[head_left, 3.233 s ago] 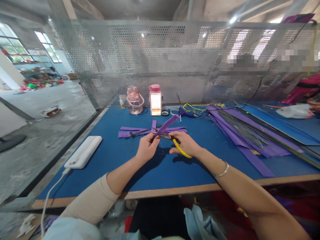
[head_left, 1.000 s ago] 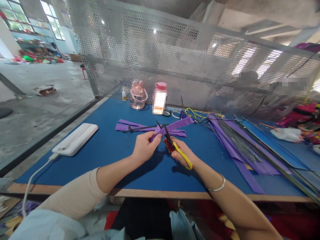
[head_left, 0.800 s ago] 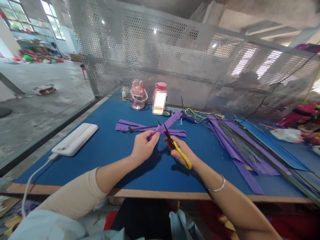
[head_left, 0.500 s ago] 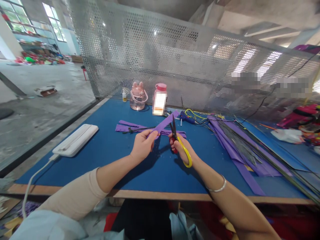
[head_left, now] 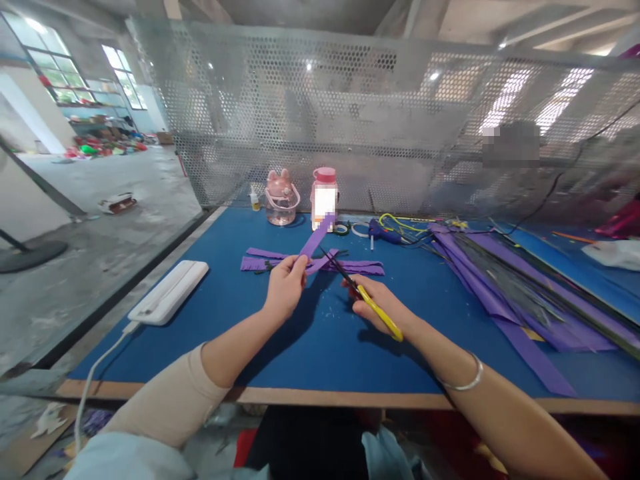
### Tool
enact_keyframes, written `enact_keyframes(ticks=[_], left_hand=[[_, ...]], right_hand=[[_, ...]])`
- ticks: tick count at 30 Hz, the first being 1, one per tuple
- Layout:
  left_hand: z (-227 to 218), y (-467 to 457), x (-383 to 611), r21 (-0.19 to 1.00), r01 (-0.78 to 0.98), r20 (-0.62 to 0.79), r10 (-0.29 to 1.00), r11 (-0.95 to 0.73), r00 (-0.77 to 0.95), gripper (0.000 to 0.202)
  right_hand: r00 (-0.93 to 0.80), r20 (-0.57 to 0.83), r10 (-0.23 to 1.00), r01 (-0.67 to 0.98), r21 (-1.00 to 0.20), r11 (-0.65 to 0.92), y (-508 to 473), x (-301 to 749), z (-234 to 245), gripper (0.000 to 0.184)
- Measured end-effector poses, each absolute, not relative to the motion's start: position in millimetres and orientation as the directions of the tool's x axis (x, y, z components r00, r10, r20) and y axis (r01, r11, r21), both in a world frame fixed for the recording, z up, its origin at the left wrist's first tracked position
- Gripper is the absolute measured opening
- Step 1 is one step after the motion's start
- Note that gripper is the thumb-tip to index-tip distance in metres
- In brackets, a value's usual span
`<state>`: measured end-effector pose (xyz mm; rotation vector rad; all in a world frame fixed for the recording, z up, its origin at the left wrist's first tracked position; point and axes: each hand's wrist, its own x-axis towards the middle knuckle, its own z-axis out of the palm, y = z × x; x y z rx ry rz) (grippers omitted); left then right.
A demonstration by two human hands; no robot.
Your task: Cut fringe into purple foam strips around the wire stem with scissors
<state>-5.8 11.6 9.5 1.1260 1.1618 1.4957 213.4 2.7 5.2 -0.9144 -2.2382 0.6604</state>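
Note:
My left hand (head_left: 286, 285) pinches the near end of a purple paper strip (head_left: 315, 240) that rises up and away from it. My right hand (head_left: 379, 305) grips yellow-handled scissors (head_left: 361, 293), whose dark blades point toward the strip just right of my left fingers. Behind both hands, several fringed purple strips (head_left: 350, 267) lie flat on the blue table (head_left: 235, 333).
A white flat device (head_left: 169, 301) with a cable lies at the left. A pink jug (head_left: 281, 198), a pink-lidded bottle (head_left: 325, 195), tape rolls (head_left: 343, 229) and a blue glue gun (head_left: 383, 233) stand at the back. Long purple sheets with dark rods (head_left: 505, 287) fill the right. A perforated metal screen (head_left: 350, 120) closes off the far edge.
The strip has swung from slanting right to pointing more upright. The scissors tipped from upright back down toward the strip. My view has shifted a little.

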Motion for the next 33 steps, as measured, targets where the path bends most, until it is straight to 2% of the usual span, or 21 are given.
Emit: enact_keyframes(ticks=[4, 7, 11, 16, 22, 26, 29, 33], left_hand=[[11, 7, -4, 0.976, -0.121, 0.149, 0.962, -0.180, -0.231, 0.033], [11, 6, -3, 0.980, -0.106, 0.145, 0.967, -0.170, -0.208, 0.032], [6, 3, -1, 0.979, -0.132, 0.141, 0.984, -0.155, -0.113, 0.031], [2, -2, 0, 0.957, -0.188, 0.223, 0.975, -0.220, -0.005, 0.030], [5, -4, 0, 0.954, -0.103, 0.269, 0.957, -0.280, -0.109, 0.033], [6, -1, 0, 0.955, -0.106, 0.252, 0.946, -0.277, -0.206, 0.037], [6, 1, 0, 0.964, -0.090, 0.231, 0.955, -0.251, -0.187, 0.038], [5, -2, 2, 0.974, -0.048, 0.219, 0.973, -0.223, -0.067, 0.036]], right_hand=[[-0.566, 0.335, 0.753, 0.560, -0.513, 0.650, 3, 216, 5, 0.081], [-0.559, 0.346, 0.753, 0.594, -0.467, 0.655, 4, 217, 4, 0.085], [-0.590, 0.366, 0.719, 0.550, -0.469, 0.690, 6, 217, 2, 0.081], [-0.526, 0.370, 0.766, 0.572, -0.512, 0.641, 12, 217, 0, 0.077], [-0.505, 0.349, 0.790, 0.602, -0.514, 0.612, 11, 217, 2, 0.080], [-0.498, 0.309, 0.810, 0.636, -0.505, 0.584, 10, 221, 5, 0.073], [-0.527, 0.291, 0.798, 0.629, -0.498, 0.597, 9, 221, 6, 0.075], [-0.557, 0.311, 0.770, 0.592, -0.502, 0.631, 5, 217, 4, 0.084]])
